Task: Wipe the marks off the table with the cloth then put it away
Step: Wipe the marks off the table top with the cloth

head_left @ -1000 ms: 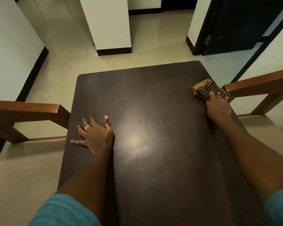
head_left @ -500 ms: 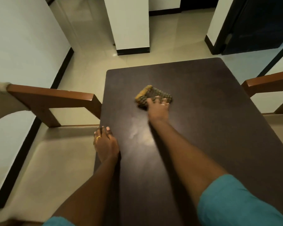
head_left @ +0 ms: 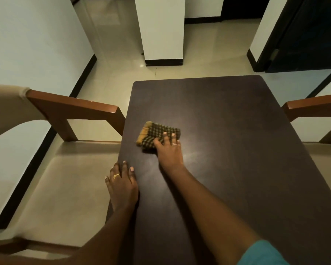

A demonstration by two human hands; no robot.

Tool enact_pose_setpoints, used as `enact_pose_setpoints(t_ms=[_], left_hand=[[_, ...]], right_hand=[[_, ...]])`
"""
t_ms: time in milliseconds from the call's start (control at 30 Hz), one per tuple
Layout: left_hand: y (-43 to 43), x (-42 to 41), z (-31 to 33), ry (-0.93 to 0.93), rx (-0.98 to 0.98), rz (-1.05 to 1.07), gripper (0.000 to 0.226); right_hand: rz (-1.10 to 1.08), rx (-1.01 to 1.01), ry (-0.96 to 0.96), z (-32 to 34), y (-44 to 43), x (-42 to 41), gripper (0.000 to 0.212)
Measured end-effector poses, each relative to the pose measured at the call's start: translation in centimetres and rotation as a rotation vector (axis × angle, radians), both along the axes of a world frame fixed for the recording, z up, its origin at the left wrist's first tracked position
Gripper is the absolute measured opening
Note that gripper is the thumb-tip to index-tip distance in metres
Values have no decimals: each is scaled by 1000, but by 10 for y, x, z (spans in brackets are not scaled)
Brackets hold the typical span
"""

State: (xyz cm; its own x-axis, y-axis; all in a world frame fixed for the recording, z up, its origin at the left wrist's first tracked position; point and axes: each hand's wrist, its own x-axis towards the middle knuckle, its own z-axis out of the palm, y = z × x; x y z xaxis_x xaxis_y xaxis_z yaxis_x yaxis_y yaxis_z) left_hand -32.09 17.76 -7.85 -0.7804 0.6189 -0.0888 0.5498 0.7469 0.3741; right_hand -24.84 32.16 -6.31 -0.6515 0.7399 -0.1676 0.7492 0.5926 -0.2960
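A folded cloth (head_left: 155, 134), dark checked with a yellow fringe, lies on the dark brown table (head_left: 227, 150) near its left edge. My right hand (head_left: 169, 150) presses flat on the cloth's near right part, fingers spread over it. My left hand (head_left: 122, 186) rests palm down on the table's left edge, nearer to me, holding nothing. A faint pale smear shows on the tabletop beside my right hand.
A wooden-armed chair with a beige seat (head_left: 69, 169) stands against the table's left side. Another chair's wooden arm (head_left: 313, 106) is at the right. Beyond the table are tiled floor, a white pillar (head_left: 161, 29) and a dark door (head_left: 304, 33).
My right hand has swept the cloth from the table's right edge across to near the left edge. My left hand slid to the left edge. The view has turned left.
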Motion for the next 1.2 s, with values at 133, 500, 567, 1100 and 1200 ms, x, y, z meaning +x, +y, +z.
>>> enact_pose_setpoints(t_ms=[133,500,567,1100,1200], left_hand=[[15,25,2,-4,13,-25,51],[38,60,-2,-29,-19,-113,56],[38,60,0,-28,-20,-114,57],[-15,14,3,2,-113,-306,54],[-32,5,0,7,-120,-303,62]], right_hand=[[-181,78,-61,1,53,67,46],[-703,36,-113,14,132,260,42],[-777,46,-81,13,133,269,45],[-539,86,-166,6,59,123,45],[-386,46,-128,8,18,58,45]])
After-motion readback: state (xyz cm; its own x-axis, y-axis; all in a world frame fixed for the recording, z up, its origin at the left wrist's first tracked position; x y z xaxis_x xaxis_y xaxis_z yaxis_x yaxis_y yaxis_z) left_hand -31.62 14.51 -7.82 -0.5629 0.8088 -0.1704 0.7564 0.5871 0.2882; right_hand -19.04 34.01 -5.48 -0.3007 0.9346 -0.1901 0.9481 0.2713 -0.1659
